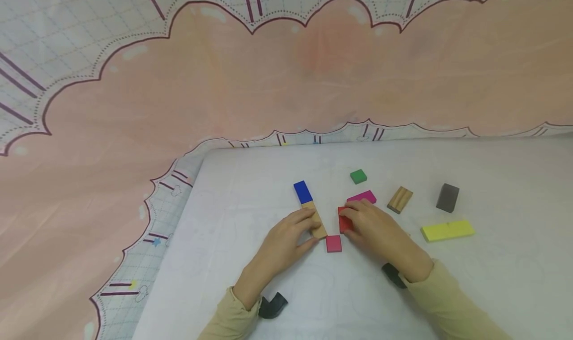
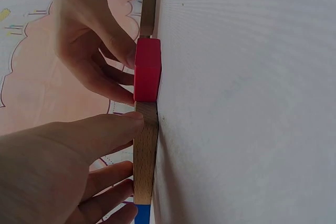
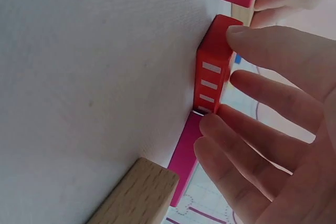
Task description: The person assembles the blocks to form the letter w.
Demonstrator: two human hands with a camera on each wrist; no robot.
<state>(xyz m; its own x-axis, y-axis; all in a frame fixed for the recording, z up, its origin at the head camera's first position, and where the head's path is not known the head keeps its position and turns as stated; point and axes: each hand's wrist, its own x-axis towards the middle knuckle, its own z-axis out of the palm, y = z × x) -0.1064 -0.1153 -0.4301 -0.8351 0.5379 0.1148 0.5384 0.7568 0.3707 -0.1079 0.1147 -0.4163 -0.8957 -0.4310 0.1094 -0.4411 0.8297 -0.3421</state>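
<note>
My left hand (image 1: 282, 240) holds a plain wooden block (image 1: 320, 231), its thumb at the near end and its fingers along the side. Against the far end of that block lies a blue block (image 1: 303, 192). A pink square block (image 1: 334, 243) sits at the wooden block's near corner, between the two hands. Thumb and fingertips of my right hand (image 1: 376, 230) grip a red block (image 1: 343, 220), which shows a row of white marks (image 3: 209, 84) in the right wrist view. Just beyond the red block is a magenta block (image 1: 364, 196), partly hidden by the right hand.
A green block (image 1: 358, 176) lies farther back. To the right are a grooved wooden block (image 1: 400, 200), a dark grey block (image 1: 447, 198) and a long yellow block (image 1: 447, 230). Everything rests on a white tabletop (image 1: 224, 196), with a patterned peach cloth (image 1: 268, 81) behind.
</note>
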